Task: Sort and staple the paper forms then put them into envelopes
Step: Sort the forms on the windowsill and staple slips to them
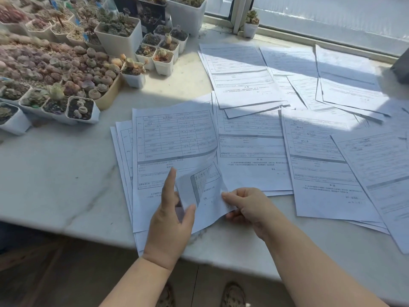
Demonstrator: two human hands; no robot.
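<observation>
White form (172, 138) pinched by both hands near marble table (55, 173) edge

Bare white marble tabletop (55, 173) open at near left, between the small white square succulent pots (81, 109) and the nearest stack of printed white paper forms (174, 140). Blocked at far left by crowded pots and a tan tray of pebble-like plants (66, 65). Covered centre to right by overlapping form sheets (321, 151). Closed behind by the window frame (287, 32).
</observation>
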